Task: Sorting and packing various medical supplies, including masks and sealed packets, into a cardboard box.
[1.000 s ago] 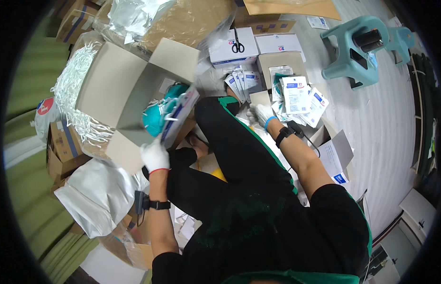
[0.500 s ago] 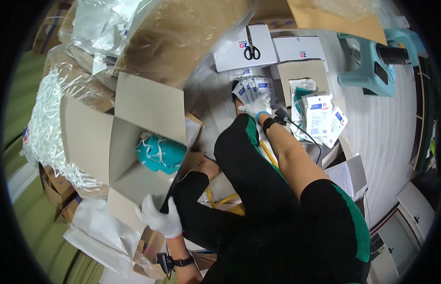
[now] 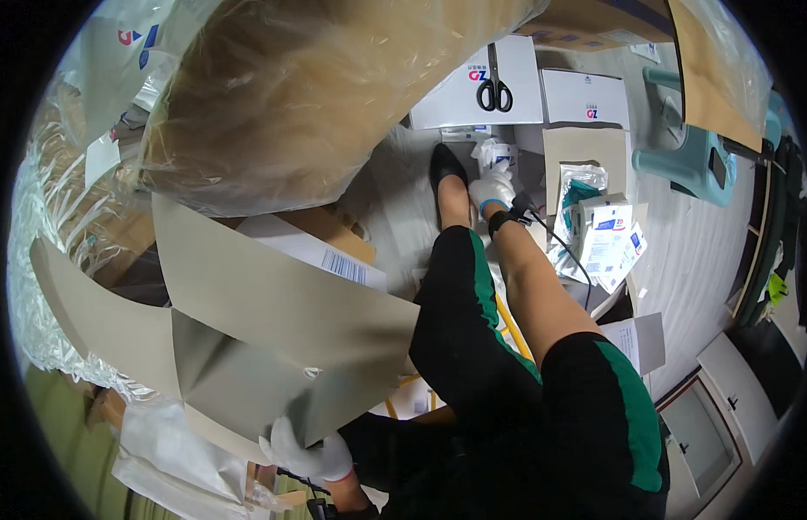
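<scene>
My left hand (image 3: 308,454), in a white glove, grips the near edge of an open cardboard box (image 3: 247,355) with a grey inside. The box is tilted toward me, and a small white bit shows on its inner wall. My right hand (image 3: 494,185), also gloved, reaches forward beside my shoe and is closed on a few white packets (image 3: 497,153), seen nearly edge-on. Right of that hand, a stack of flat white packets (image 3: 605,232) and a clear pouch with teal contents (image 3: 582,187) lie in an open box.
Black scissors (image 3: 494,91) lie on a white carton (image 3: 434,102), with another white carton (image 3: 585,95) beside it. A large plastic-wrapped bundle (image 3: 273,104) fills the far left. A light-blue stool (image 3: 698,160) stands at right. White wrapping (image 3: 182,442) lies near my left hand.
The open box has tipped toward me and shifted, so the teal masks inside no longer show. The packets at my right hand went from fanned out to bunched together. My view has shifted.
</scene>
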Demonstrator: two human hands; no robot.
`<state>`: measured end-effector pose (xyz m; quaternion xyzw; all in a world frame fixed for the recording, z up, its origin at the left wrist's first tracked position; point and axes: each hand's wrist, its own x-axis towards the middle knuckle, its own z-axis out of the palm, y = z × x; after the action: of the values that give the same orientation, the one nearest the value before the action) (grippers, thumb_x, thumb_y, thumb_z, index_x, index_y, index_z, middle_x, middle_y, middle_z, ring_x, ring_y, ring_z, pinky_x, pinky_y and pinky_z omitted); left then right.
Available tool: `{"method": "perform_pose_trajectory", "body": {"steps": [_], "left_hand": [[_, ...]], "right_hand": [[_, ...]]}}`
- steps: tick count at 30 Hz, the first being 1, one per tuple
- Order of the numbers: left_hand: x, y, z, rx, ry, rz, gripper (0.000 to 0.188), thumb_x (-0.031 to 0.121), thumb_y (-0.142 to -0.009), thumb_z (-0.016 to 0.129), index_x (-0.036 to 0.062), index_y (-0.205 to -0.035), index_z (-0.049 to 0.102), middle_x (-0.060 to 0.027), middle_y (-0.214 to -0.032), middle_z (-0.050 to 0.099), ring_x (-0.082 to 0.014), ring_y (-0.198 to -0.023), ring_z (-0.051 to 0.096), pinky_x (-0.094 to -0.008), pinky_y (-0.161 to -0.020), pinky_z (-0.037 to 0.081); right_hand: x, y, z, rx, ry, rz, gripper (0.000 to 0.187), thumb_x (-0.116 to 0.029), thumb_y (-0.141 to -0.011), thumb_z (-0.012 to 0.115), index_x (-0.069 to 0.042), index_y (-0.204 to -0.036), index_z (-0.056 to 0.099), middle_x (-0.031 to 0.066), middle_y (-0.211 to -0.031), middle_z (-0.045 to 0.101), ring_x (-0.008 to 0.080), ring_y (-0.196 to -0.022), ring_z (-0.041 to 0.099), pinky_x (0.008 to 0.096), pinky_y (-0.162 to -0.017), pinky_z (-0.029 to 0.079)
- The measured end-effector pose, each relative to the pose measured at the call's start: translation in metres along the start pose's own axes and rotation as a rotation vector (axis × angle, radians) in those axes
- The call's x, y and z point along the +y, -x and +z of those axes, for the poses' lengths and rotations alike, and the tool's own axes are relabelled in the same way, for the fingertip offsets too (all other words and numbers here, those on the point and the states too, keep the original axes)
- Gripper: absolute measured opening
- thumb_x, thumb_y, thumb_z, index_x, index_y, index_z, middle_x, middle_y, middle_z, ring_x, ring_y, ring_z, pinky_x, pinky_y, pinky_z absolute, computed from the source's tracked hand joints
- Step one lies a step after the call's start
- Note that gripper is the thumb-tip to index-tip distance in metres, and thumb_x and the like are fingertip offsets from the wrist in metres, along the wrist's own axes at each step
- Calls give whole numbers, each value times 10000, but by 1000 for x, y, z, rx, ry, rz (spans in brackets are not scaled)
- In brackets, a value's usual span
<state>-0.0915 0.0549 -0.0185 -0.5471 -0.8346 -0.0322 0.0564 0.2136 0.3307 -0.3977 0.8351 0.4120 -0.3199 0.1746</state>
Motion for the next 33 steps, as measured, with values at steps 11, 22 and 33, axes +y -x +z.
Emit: {"method": "perform_pose_trajectory", "body": {"steps": [11,22,33], "left_hand": [[4,-6,-15,37,234,83,144,26,-735,742,80,-851,676,-70,-797,647,-273,-754,612,-426,-886,458],[45,22,-71,104,337,-71,678,139,-748,811,11,-1354,535,-189,-1314,593,-356,-1204,567,-462,-1099,378],[167,-12,-127,-383,1081,48,550,311,-765,799,14,-1184,600,-209,-1078,689,-351,-1044,672,-394,-897,518]], "right_hand": [[44,88,-89,178,-514,-255,386,-177,-771,609,34,-1091,650,274,-1014,703,413,-937,696,431,-832,549],[155,248,-244,-433,-1825,-541,512,47,-750,633,47,-1258,572,148,-1164,675,249,-1032,672,358,-928,552],[153,396,-242,-656,-1115,-925,799,-41,-714,827,-39,-1423,458,67,-1309,588,199,-1225,546,341,-1051,438]]}}
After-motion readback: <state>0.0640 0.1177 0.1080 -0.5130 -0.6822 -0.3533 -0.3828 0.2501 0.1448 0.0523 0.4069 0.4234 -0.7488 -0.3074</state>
